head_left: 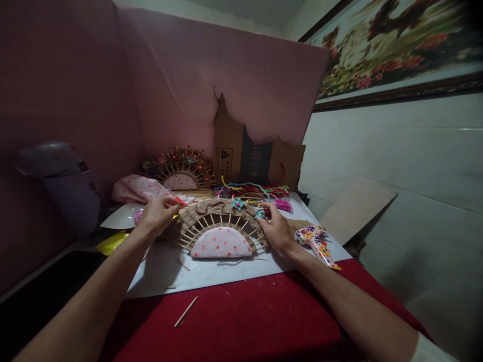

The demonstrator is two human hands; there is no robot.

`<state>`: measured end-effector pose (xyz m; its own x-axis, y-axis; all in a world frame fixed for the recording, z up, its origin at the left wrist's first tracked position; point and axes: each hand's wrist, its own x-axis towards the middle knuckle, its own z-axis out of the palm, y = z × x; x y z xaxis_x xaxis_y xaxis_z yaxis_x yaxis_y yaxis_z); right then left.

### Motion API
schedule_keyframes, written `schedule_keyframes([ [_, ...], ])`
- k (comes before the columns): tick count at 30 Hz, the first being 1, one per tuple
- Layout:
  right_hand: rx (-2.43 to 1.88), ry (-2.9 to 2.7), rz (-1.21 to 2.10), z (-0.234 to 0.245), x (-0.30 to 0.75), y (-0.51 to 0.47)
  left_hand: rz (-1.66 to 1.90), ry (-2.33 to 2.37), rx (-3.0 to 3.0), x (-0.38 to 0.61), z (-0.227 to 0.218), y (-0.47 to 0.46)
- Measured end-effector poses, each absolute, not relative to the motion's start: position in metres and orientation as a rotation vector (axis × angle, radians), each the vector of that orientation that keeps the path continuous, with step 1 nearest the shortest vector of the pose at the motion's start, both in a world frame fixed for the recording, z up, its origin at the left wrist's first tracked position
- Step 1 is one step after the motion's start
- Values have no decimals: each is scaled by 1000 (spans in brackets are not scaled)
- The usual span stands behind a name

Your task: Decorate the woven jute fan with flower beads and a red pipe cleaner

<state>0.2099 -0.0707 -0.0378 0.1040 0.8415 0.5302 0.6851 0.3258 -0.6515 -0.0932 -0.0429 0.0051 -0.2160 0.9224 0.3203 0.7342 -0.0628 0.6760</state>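
Observation:
A half-round woven craft piece (pixel 207 207) of twine and thin sticks stands upright before me, with a pink dotted cloth half-circle (pixel 222 242) at its base. A teal flower (pixel 238 203) sits on its upper rim. At the right side, my right hand (pixel 278 230) is closed, thumb and fingers pinching a small blue flower (pixel 260 214) against the rim. My left hand (pixel 159 215) is closed at the left edge, fingertips together beside something small and red (pixel 180 201); what they hold is too small to make out.
Behind stands a similar finished-looking fan piece (pixel 181 181) with flowers, beside torn cardboard (pixel 230 151) and coloured pipe cleaners (pixel 256 191). A flower-patterned glue gun (pixel 317 241) lies to the right. A loose stick (pixel 186 311) rests on the red cloth (pixel 234 322).

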Motion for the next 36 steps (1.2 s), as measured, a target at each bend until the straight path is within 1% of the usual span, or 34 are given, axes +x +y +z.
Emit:
schedule_keyframes([
  [4, -1440, -1626, 181, -35, 221, -61, 1379, 1662, 1609, -83, 6, -48],
  [8, -1475, -1701, 218, -37, 232, -51, 1410, 1543, 1457, -77, 2, -49],
  [16, -1519, -1790, 318, -37, 246, -42, 1327, 1581, 1430, -74, -3, -48],
  [21, -1561, -1731, 257, -32, 252, -41, 1330, 1580, 1441, -73, -6, -46],
  [26, -1663, -1663, 266, -31, 261, -38, 1316, 1599, 1502, -75, -10, -43],
  [33, -1763, -1670, 167, -25, 257, -44, 1333, 1599, 1616, -79, -18, -36],
  [36, -1789, -1693, 32, -22, 252, -49, 1309, 1629, 1650, -79, -18, -38],
])
